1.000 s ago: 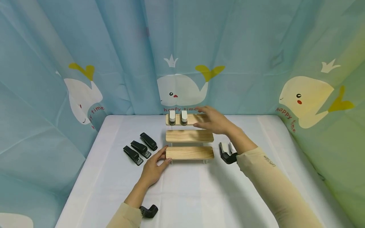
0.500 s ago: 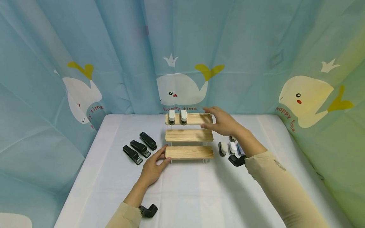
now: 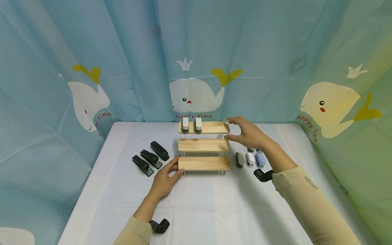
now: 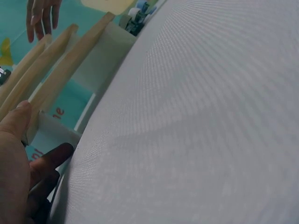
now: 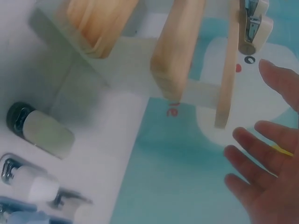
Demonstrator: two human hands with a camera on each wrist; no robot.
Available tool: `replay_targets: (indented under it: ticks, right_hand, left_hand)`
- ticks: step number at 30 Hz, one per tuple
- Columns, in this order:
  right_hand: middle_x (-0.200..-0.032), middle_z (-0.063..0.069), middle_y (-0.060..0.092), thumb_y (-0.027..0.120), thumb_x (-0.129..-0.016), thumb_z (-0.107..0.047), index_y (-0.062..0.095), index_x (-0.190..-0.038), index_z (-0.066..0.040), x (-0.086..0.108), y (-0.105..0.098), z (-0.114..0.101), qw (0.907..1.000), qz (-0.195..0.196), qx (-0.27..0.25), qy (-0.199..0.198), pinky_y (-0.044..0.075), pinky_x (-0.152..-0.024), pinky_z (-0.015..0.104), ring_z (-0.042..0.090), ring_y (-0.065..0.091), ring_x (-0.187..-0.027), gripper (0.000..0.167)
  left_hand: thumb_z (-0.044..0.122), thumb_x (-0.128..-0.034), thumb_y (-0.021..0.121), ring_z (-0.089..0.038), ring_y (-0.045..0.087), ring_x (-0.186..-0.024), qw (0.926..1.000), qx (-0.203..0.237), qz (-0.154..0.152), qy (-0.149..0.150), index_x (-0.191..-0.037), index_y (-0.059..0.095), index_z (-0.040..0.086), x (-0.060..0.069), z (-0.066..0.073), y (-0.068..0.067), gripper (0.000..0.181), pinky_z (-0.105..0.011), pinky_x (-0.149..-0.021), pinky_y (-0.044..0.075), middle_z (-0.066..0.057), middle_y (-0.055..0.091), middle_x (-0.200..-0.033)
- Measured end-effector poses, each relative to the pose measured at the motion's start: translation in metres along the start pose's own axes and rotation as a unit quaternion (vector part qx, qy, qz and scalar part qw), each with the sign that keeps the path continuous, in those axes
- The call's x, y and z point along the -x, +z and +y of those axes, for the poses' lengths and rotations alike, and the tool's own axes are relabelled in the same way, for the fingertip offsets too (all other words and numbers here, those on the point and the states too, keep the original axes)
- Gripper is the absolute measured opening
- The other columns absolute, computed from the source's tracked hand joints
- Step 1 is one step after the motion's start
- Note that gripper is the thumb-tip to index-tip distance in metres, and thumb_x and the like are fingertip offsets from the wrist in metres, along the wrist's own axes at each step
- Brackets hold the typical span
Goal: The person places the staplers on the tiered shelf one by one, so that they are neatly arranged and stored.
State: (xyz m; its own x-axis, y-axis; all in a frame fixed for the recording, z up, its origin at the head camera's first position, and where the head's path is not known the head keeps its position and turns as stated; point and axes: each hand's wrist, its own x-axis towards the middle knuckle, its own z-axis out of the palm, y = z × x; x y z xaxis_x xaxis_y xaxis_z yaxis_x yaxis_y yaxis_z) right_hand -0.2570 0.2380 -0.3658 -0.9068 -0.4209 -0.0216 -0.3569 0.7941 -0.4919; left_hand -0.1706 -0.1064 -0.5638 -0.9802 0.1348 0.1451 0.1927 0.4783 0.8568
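A three-step wooden shelf (image 3: 203,145) stands at the middle of the table. On its top step, towards the left, two small white staplers (image 3: 185,125) (image 3: 198,125) stand side by side. The left hand (image 3: 163,180) touches the left end of the lowest step, its thumb on the wood in the left wrist view. Beside the right end of the top step, the right hand (image 3: 249,134) hangs with spread fingers and holds nothing; the right wrist view shows a gap between its fingers (image 5: 254,163) and the wood.
Three black staplers (image 3: 150,159) lie left of the shelf. Right of it stand several small staplers, among them a grey-green one (image 3: 240,160), a white one (image 3: 250,159) and a blue one (image 3: 260,160), partly below the right forearm. A whale-print curtain (image 3: 260,61) hangs behind the table.
The right hand has moved right, from over the top step to beyond its right end, uncovering the wood and more of the small staplers. The left hand has stayed in place.
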Motion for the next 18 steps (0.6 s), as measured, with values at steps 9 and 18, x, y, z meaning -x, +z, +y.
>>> replay_targets:
  ticks: [9, 18]
  right_hand:
    - [-0.153, 0.022, 0.047, 0.07, -0.098, -0.047, 0.035, -0.16, -0.006, 0.007, -0.002, 0.011, 0.9999, 0.005, 0.004, 0.01, 0.04, -0.112, 0.064, 0.045, 0.045, -0.142, 0.082]
    - [-0.15, 0.022, 0.049, 0.071, -0.097, -0.046, 0.039, -0.158, -0.005, 0.014, 0.001, 0.021, 0.9999, 0.003, 0.0, 0.013, 0.04, -0.111, 0.065, 0.045, 0.045, -0.141, 0.08]
  left_hand:
    - [0.053, -0.0973, 0.068, -0.015, 0.064, -0.13, 1.0, -0.002, -0.001, -0.008, -0.153, 0.043, 0.049, -0.001, 0.001, 0.0, 0.061, -0.055, -0.114, 0.043, 0.021, 0.075, -0.106]
    - [0.055, -0.0973, 0.066, -0.017, 0.063, -0.131, 1.0, -0.004, -0.003, -0.008, -0.156, 0.044, 0.041, 0.0, 0.001, 0.0, 0.065, -0.056, -0.115, 0.042, 0.02, 0.075, -0.108]
